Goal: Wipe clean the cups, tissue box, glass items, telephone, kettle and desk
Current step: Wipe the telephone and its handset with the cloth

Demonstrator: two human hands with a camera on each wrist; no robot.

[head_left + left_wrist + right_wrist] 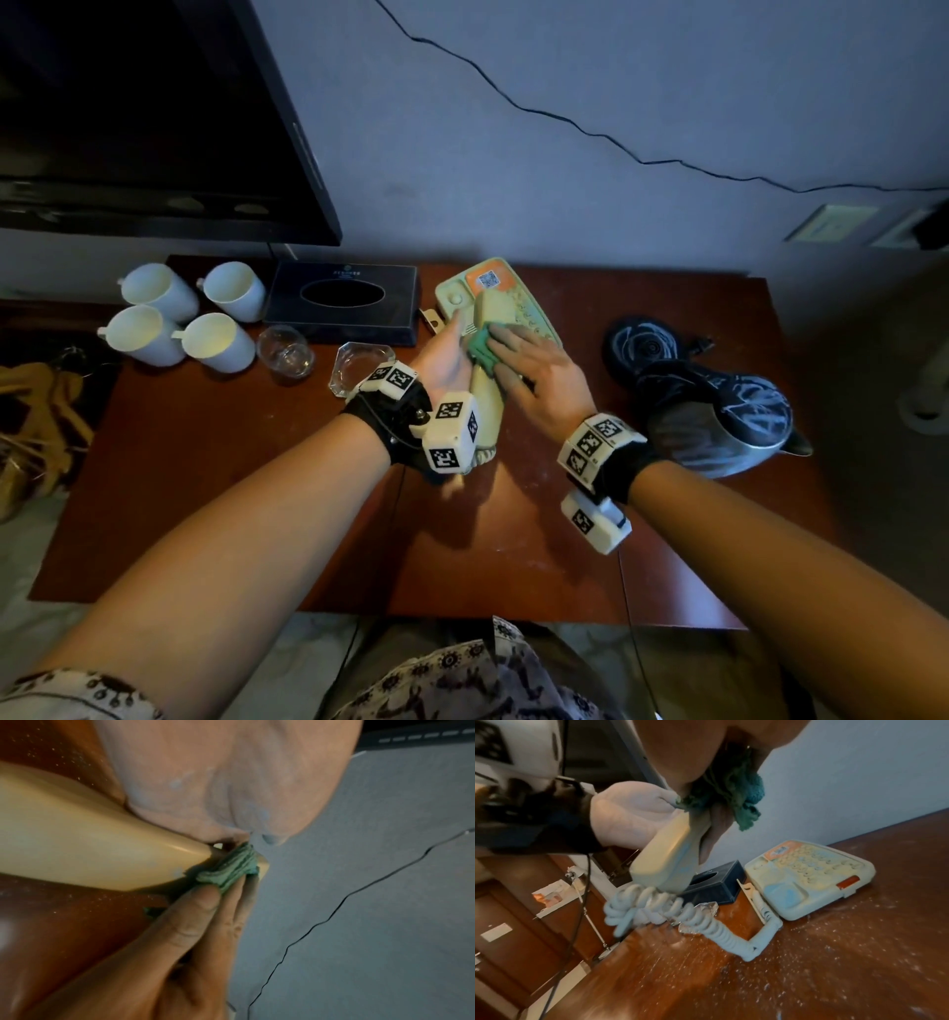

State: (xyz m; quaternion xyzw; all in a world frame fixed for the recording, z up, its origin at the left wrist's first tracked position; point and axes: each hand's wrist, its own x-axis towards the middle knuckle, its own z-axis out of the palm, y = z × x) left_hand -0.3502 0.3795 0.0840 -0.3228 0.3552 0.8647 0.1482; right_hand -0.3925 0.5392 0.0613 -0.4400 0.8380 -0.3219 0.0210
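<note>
Above the bench (513,539), our left hand (445,360) grips the handset (664,850); our right hand (539,380), fingers straight, presses a green cloth (480,349) on it.

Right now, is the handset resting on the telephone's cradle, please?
No, the left hand holds the handset lifted above the desk, apart from the telephone base.

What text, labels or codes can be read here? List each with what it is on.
No words can be read.
Tissue box: small pale print on top, too small.
Telephone base: QR-type sticker on orange panel, keypad markings blurred.
Wrist units: black-and-white square marker patterns, no letters.
</note>
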